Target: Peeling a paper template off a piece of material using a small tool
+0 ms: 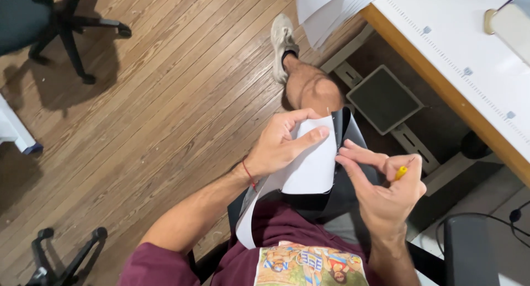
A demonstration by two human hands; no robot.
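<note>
My left hand (281,142) grips the top edge of a white piece of fabric or paper (312,167), thumb laid across it. Behind the white piece lies a black piece of fabric (345,126), its edge showing along the right side. My right hand (381,184) pinches at the seam where white and black meet, and a small tool with a yellow handle (401,172) is tucked in its fingers. Both hands are held over my lap; I sit with my knee (312,87) and a light shoe (282,40) stretched out over the wooden floor.
A white work table with a wooden edge (441,81) stands at the right, with sheets of paper (326,10) hanging over its corner. A grey pedal (383,98) sits under it. Office chair bases (66,26) stand at top left and bottom left.
</note>
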